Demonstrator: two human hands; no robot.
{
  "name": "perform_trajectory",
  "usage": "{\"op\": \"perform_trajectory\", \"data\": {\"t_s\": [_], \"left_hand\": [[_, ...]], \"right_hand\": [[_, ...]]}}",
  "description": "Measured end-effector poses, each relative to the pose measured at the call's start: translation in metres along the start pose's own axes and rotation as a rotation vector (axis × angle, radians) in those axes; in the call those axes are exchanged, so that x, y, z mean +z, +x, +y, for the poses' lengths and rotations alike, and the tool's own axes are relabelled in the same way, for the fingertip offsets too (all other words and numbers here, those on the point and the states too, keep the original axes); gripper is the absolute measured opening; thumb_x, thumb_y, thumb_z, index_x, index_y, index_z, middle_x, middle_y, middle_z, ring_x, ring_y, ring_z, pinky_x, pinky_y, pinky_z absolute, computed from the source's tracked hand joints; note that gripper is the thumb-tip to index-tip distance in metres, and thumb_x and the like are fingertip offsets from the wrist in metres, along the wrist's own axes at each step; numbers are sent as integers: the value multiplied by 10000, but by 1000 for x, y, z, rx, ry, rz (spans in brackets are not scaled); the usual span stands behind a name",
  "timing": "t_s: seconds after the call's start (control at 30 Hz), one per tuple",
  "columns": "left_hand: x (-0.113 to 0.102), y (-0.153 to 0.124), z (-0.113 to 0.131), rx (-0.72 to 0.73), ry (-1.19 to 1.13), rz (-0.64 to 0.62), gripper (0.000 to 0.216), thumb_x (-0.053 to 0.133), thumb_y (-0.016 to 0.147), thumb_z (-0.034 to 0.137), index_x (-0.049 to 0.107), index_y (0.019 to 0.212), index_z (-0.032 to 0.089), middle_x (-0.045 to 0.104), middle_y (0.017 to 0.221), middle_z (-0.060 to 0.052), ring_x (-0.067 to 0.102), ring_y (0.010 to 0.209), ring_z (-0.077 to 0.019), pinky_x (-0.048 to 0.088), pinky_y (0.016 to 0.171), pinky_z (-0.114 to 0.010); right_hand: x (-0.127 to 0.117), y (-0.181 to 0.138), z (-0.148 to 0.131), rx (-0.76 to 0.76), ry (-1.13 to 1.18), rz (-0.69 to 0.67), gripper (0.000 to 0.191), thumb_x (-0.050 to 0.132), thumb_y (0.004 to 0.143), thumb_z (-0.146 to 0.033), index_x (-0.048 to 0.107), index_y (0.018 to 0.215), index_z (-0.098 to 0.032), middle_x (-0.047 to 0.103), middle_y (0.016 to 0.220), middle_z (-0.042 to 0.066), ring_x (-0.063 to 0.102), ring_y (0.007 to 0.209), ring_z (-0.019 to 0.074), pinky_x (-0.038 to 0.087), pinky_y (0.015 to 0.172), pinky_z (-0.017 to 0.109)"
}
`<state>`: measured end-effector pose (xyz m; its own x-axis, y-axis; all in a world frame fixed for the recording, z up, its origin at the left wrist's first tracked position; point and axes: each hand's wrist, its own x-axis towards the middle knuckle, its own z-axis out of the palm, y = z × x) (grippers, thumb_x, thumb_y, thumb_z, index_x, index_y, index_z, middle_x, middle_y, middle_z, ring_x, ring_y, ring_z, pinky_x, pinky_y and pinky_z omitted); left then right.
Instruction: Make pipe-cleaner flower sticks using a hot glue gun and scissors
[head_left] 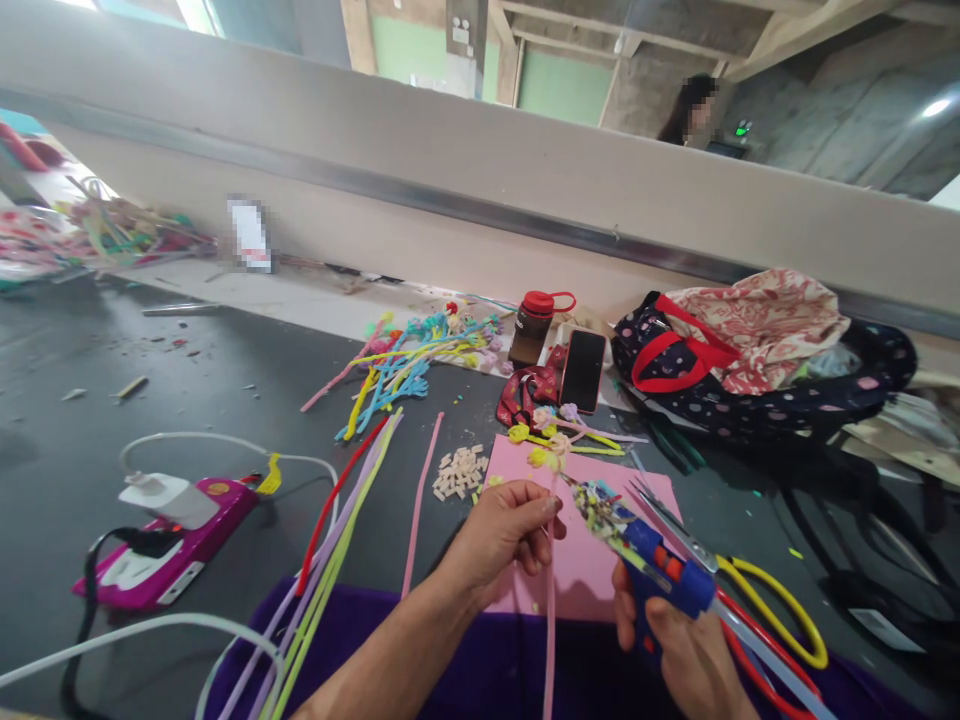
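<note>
My left hand [504, 535] pinches a pink pipe cleaner [550, 620] near its top, where a small pink flower shape [558, 446] sits. My right hand [679, 645] grips a blue glue gun [660, 565], its glue-crusted nozzle [592, 505] pointing at the spot the left fingers hold. Both hands hover over a pink sheet [585, 560] on the dark table [90, 400]. A clear glue stick [780, 670] sticks out of the gun's back.
Scissors [765, 590] with yellow and red handles lie right of the gun. Loose pipe cleaners [337, 560], small wooden bits [459, 472], finished pipe-cleaner flowers [420, 360], a red-capped bottle [534, 325], a phone [583, 370], a bag [757, 360], a pink power strip [169, 545]. A person [694, 110] sits beyond the partition.
</note>
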<state>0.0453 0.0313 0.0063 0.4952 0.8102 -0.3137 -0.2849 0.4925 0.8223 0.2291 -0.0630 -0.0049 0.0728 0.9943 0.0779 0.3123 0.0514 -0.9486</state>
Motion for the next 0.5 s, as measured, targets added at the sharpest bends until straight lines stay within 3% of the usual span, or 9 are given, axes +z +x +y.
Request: {"op": "perform_trajectory", "data": {"t_s": [0.33,0.5], "left_hand": [[0,1,0,10,5,-1,254,643,729,358,590,658,119,634,578,-34,470,344,-40,330,318,-135],[0,1,0,12,9,3,249,631,742,351,584,659,121,630,571,-28,469,344,-37,325,316,-130]], "right_hand": [[2,-2,-1,-3,-5,20,516,429,780,-658,599,802,-172,522,467,6,476,430,156,458,493,325],[0,0,4,12,-20,-4,521,435,776,-661,609,799,-171,582,558,46,535,500,183,474,520,332]]}}
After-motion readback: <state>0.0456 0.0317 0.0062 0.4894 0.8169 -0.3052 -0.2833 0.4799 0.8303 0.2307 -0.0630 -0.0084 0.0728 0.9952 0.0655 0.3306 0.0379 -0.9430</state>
